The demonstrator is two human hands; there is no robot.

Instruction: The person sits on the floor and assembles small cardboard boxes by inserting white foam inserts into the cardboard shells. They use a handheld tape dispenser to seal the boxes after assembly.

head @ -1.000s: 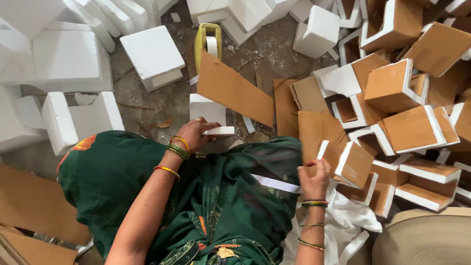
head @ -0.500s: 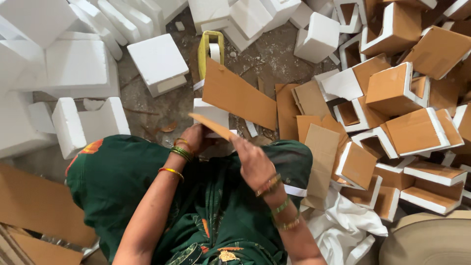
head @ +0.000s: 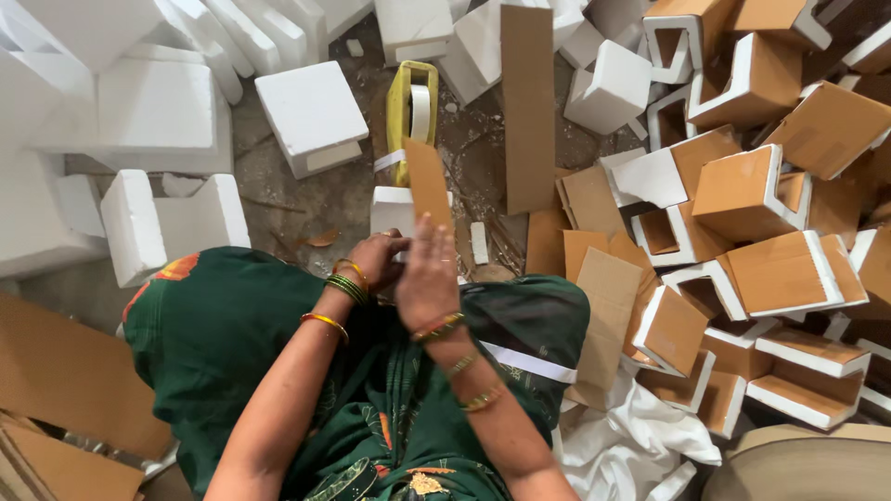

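I sit on the floor in a green garment, looking down at my lap. My left hand and my right hand meet just past my knees. Together they hold a narrow brown cardboard piece standing upright against a small white foam block. The right hand covers the lower end of the cardboard, and the left grips it from the left side. Just beyond the block lies a yellow tape dispenser with a white roll.
White foam blocks are piled at the left and top. A heap of foam corner pieces faced with cardboard fills the right. Flat cardboard strips lie in the middle, cardboard sheets at lower left, white cloth at lower right.
My right hand left the cardboard-faced piece at the right and came across to join the left hand. The cardboard piece now stands upright against the foam block.
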